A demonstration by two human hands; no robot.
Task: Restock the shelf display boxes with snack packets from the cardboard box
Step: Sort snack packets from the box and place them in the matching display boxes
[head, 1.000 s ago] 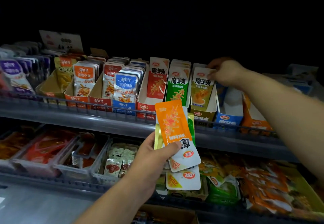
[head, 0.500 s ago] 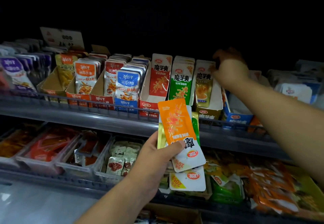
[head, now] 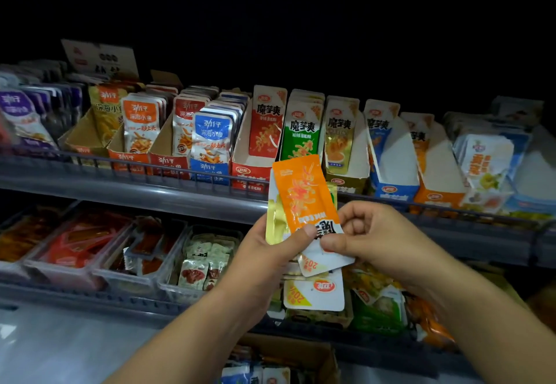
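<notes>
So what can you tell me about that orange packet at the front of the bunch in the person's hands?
The orange packet is a flat, glossy, foil-like sachet. It is orange with a printed tangle of strands and ends in a white section with dark characters and a yellow 20% corner. It is held upside down and slightly tilted, frontmost on a fan of other packets. The left hand presses its thumb on the packet's face, and the right hand pinches its white lower end.
</notes>
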